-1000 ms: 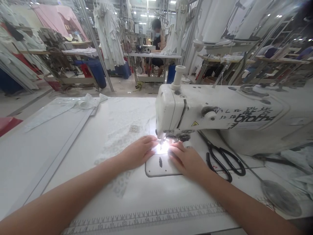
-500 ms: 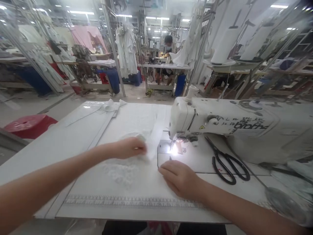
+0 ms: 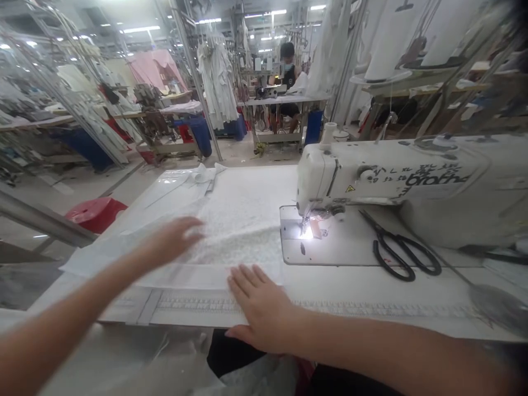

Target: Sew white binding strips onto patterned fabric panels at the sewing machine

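Note:
White fabric (image 3: 235,242) lies spread over the table, left of the sewing machine (image 3: 371,176). My right hand (image 3: 264,308) rests palm down with fingers spread on the fabric's near edge, in front of the machine's metal plate. Over the fabric's left part is my left hand (image 3: 175,239), slightly blurred, its fingers apart and nothing between them. The machine's lamp lights the needle area, where no white fabric lies under the needle.
Black scissors (image 3: 398,247) lie right of the needle. A printed ruler strip (image 3: 198,304) runs along the front edge. A red stool (image 3: 95,213) stands left of the table. Across the aisle, a person (image 3: 289,71) sits at another machine.
The bunched fabric now lies flatter and spread leftward. My left hand has moved left and opened. My right hand has moved left, away from the plate, with fingers spread. The view has shifted.

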`<state>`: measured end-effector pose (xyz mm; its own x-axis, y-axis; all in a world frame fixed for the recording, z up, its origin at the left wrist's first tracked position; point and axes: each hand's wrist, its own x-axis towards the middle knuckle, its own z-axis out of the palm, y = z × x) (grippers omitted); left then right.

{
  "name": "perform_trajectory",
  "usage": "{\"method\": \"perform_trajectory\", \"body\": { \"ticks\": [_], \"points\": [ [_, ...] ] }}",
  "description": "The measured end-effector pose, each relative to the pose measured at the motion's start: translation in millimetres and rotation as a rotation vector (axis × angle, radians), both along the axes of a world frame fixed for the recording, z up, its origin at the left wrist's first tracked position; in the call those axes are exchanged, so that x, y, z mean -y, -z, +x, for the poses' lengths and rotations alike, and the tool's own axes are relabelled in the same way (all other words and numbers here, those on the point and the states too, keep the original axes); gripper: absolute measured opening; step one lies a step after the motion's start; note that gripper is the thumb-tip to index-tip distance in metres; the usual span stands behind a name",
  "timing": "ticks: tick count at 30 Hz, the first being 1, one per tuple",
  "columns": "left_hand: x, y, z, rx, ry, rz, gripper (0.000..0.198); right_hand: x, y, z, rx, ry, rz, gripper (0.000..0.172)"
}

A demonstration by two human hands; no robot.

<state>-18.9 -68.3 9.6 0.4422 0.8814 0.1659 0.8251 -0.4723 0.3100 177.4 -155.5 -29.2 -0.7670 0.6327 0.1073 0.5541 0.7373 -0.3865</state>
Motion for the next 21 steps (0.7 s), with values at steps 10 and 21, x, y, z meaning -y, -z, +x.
{"method": "perform_trajectory", "body": {
  "ticks": [10, 21],
  "points": [
    [-58.9, 47.1, 127.0, -0.229, 0.126, 0.003, 0.042, -27.1, 12.7, 118.6, 0.069, 0.144, 0.246, 0.054],
    [-107.2, 41.8, 157.1, -0.123, 0.172, 0.079, 0.015, -60.6, 16.0, 146.8, -0.055, 0.324, 0.312, 0.043]
  ]
}}
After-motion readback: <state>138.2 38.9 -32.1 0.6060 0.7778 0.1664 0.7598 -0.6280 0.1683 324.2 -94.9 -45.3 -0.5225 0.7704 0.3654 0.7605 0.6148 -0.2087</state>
